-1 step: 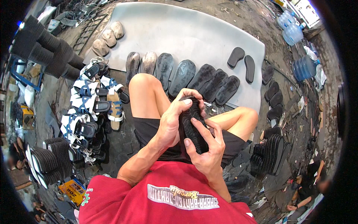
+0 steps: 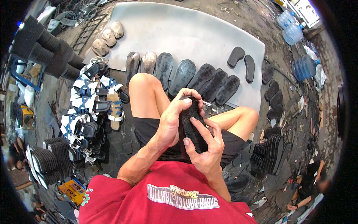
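Observation:
Over my lap I hold a black, fuzzy-topped shoe sole with both hands. My left hand is wrapped round its far end, thumb on top and fingers curled over the far edge. My right hand grips the nearer part, with the thumb at the near side and the forefinger laid on the fuzzy face. The underside is hidden. Just beyond my knees lies a row of dark plush soles, several of them side by side. Two plain dark soles lie farther right on the pale sheet.
A large pale sheet covers the ground ahead, with three beige rounded pieces at its left. Sandals with white and blue straps are piled at left, near stacked soles. More stacked soles stand at right, below water jugs.

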`<state>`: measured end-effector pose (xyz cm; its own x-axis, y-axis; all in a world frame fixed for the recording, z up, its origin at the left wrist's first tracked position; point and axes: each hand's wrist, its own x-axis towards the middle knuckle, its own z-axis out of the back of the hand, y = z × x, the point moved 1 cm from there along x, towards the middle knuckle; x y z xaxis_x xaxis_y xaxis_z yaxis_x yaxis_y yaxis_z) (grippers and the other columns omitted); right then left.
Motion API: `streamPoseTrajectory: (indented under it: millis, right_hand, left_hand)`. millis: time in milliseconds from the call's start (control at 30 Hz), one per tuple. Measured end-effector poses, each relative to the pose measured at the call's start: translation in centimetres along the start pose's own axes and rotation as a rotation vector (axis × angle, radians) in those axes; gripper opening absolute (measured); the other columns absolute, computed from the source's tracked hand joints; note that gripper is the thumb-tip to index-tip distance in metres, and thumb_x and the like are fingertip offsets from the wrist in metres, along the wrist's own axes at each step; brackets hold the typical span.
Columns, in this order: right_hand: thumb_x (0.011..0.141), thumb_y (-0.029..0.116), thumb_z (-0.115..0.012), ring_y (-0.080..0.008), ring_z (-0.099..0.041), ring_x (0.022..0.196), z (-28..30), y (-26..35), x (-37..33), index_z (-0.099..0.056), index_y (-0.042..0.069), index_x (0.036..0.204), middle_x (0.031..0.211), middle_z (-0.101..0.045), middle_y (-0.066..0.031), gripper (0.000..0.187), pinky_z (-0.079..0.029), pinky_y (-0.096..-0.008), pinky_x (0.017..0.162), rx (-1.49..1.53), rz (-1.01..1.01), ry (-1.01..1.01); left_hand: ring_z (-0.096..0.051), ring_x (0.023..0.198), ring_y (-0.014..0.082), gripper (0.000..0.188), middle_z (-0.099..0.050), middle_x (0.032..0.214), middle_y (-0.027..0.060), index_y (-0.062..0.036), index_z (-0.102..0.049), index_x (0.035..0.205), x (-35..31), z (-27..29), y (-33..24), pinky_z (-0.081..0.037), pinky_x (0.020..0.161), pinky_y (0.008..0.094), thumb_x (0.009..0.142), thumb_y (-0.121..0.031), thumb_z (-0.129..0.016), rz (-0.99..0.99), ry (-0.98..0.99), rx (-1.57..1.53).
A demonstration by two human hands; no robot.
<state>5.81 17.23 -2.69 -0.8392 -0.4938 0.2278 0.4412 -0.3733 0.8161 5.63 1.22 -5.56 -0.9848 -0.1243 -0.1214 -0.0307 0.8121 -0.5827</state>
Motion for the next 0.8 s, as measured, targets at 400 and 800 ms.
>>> streamPoseTrajectory:
  millis: [400,800]
  right_hand:
    - [0.083,0.025,-0.093,-0.0279,-0.063,0.104,-0.4,-1.4,1.5,-0.065,0.019,0.15,0.129,-0.056,-0.0181,0.073,-0.055,-0.0432,0.097,0.008,-0.111,0.199]
    - [0.105,0.011,-0.071,-0.0071,-0.067,0.088,3.9,-11.3,-0.7,-0.069,0.002,0.133,0.113,-0.075,-0.0013,0.029,-0.053,-0.023,0.076,1.003,-0.53,-0.29]
  left_hand:
    - [-0.066,0.093,0.0197,0.014,-0.062,0.102,0.0084,-0.0061,-0.058,0.116,1.7,2.0,-0.2,-0.057,0.088,0.0335,0.107,-0.016,-0.053,-0.044,-0.14,-0.134]
    - [-0.035,0.16,0.04,0.103,-0.04,0.169,0.0283,0.0042,-0.031,0.168,-1.4,2.9,-0.5,-0.021,0.134,0.0564,0.077,-0.03,-0.064,-0.101,0.146,-0.202]
